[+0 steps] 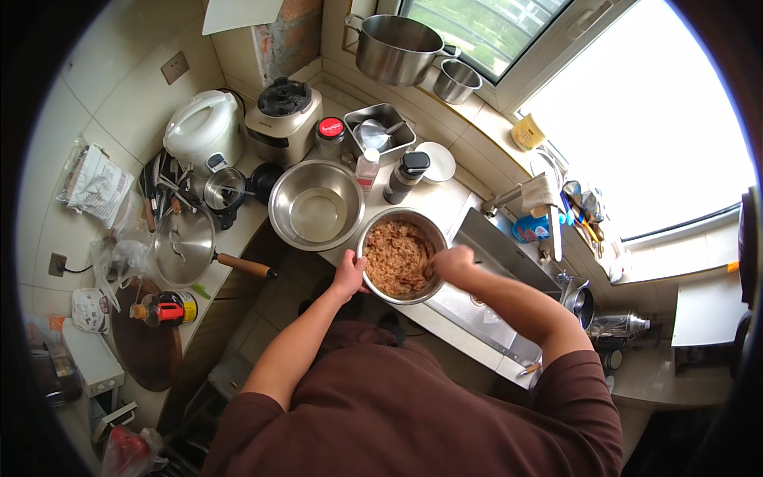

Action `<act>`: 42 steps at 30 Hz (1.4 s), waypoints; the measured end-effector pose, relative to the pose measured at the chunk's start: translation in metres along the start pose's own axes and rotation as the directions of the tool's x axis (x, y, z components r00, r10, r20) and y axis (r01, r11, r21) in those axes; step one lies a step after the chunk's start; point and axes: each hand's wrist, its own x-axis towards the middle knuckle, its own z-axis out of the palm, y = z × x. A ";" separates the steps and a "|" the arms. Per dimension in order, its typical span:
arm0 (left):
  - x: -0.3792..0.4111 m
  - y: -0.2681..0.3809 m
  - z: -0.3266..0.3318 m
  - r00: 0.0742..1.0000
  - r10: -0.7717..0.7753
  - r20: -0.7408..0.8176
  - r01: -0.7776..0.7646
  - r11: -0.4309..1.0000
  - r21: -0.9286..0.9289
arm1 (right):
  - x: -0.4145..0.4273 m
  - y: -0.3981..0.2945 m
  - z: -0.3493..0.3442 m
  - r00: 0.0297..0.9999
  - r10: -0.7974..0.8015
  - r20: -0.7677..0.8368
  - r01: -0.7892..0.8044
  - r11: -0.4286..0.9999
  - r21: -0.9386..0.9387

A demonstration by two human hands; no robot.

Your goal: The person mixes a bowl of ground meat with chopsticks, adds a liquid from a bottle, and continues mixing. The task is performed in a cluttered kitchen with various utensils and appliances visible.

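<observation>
A steel bowl [444,229] of brownish minced filling [396,253] sits at the counter's front edge, beside the sink. My left hand [349,275] grips its left rim, thumb on top and fingers under the side. At the right rim, my right hand [454,264] is closed around a utensil whose dark end pokes out past the fist; its kind is hidden, and the hand is slightly blurred. Swirl marks run through the filling near that hand. Left of this bowl stands a larger steel basin [285,206] with pale, cloudy liquid in the bottom.
Behind the bowls stand a dark-lidded bottle [406,177], a clear plastic bottle [367,170], a white plate [437,161] and a steel tray [400,140]. The steel sink [506,316] lies to the right. A wooden pan handle [244,265] juts over the left counter's edge.
</observation>
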 end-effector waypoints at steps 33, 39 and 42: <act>0.004 0.010 -0.004 0.999 -0.006 0.039 0.004 0.999 0.047 | -0.010 -0.017 -0.010 0.996 -0.080 0.048 0.083 0.994 -0.071; 0.010 0.018 -0.005 0.996 -0.023 0.082 0.017 0.998 0.068 | 0.047 -0.010 -0.038 0.983 -0.033 -0.183 0.083 0.958 0.273; 0.009 0.006 -0.007 0.999 -0.010 0.052 0.008 0.999 0.049 | 0.027 0.025 -0.013 0.994 0.049 -0.098 -0.034 0.989 0.147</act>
